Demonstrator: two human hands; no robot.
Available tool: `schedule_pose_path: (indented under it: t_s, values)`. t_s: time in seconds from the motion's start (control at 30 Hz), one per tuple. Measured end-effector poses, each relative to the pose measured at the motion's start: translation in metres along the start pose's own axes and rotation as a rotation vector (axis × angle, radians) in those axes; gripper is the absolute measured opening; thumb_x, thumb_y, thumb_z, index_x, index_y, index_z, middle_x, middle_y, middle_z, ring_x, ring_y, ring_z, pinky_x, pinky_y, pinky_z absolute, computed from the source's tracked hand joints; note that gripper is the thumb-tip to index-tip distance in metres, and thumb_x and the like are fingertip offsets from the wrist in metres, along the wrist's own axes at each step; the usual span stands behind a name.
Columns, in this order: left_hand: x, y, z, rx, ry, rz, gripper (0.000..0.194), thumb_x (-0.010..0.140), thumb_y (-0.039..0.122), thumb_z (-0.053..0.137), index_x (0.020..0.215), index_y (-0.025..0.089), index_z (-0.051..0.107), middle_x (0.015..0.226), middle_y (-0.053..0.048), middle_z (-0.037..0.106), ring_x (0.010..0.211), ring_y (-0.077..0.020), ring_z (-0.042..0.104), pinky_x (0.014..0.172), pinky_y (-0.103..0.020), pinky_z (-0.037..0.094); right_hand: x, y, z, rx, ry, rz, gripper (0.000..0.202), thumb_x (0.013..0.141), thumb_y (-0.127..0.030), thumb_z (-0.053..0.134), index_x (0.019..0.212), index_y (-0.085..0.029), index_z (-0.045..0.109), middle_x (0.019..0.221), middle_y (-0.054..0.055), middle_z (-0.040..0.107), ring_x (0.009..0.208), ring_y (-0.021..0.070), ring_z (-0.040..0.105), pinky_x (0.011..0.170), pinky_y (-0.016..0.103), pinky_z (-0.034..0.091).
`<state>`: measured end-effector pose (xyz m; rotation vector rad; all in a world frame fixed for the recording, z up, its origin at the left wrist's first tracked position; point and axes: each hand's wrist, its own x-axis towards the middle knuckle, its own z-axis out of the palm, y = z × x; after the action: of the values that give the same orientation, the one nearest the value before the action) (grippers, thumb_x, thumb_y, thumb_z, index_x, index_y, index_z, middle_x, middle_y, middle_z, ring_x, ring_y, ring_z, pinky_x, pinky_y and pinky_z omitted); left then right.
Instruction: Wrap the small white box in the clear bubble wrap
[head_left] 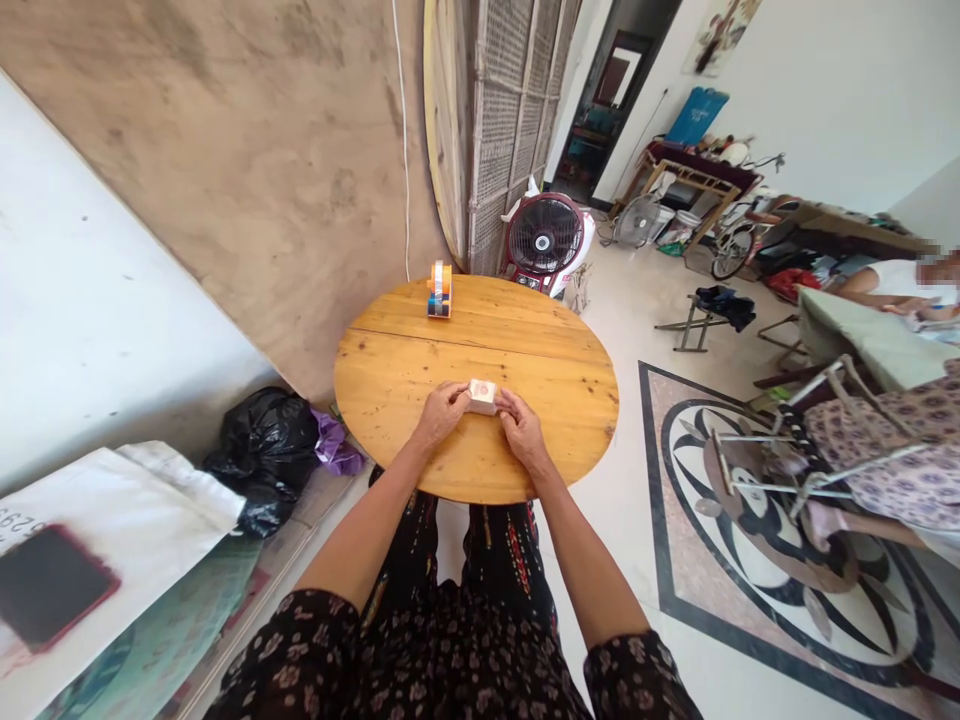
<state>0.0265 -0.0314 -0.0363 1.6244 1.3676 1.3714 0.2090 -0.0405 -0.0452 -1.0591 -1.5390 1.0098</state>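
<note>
On the round wooden table [390, 400] sits a small pale block-shaped packet [482, 394] with a reddish printed mark on its top. My left hand [442, 412] grips its left end, thumb and fingertips pressed together there. At the opposite end, the fingers of my right hand [519, 420] close against the packet's right side. Whether it is a box or a stack of paper is too small to tell. Farther back on the tabletop stands an orange and blue tape dispenser [440, 292] with a roll of tape in it.
Behind the table is a floor fan [543, 243]. Black plastic bags [262, 440] and a white sack [112, 500] with a dark tablet-like object [56, 585] lie left. Rightward are a folding stool [697, 322] and people seated around a covered table [847, 330].
</note>
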Motion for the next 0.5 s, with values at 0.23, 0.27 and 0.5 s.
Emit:
schedule_pose_path:
  t_s: [0.23, 0.27, 0.5]
  values:
    - [-0.002, -0.001, 0.001, 0.004, 0.052, -0.06, 0.029, 0.085, 0.031, 0.054, 0.102, 0.014, 0.07, 0.097, -0.009, 0.07, 0.087, -0.0178, 0.065, 0.078, -0.029, 0.052, -0.002, -0.01, -0.001, -0.123, 0.097, -0.023, 0.036, 0.083, -0.025, 0.051, 0.116, -0.019, 0.062, 0.109, 0.01, 0.069, 0.096, 0.0214, 0.066, 0.09, 0.039, 0.052]
    - [-0.002, -0.001, 0.001, 0.003, 0.064, -0.068, 0.029, 0.086, 0.032, 0.054, 0.102, 0.014, 0.069, 0.097, -0.009, 0.07, 0.087, -0.0179, 0.065, 0.078, -0.029, 0.052, -0.001, -0.012, -0.002, -0.163, 0.136, -0.028, 0.032, 0.084, -0.026, 0.051, 0.112, -0.019, 0.064, 0.105, 0.009, 0.07, 0.093, 0.0211, 0.066, 0.088, 0.038, 0.052]
    - [-0.002, -0.001, -0.001, -0.004, 0.095, -0.104, 0.029, 0.082, 0.03, 0.058, 0.103, 0.013, 0.068, 0.097, -0.01, 0.069, 0.083, -0.017, 0.064, 0.074, -0.028, 0.053, 0.023, -0.035, -0.013, -0.398, 0.036, -0.242, 0.017, 0.086, -0.027, 0.054, 0.088, -0.022, 0.07, 0.1, 0.008, 0.067, 0.097, 0.02, 0.063, 0.085, 0.034, 0.05]
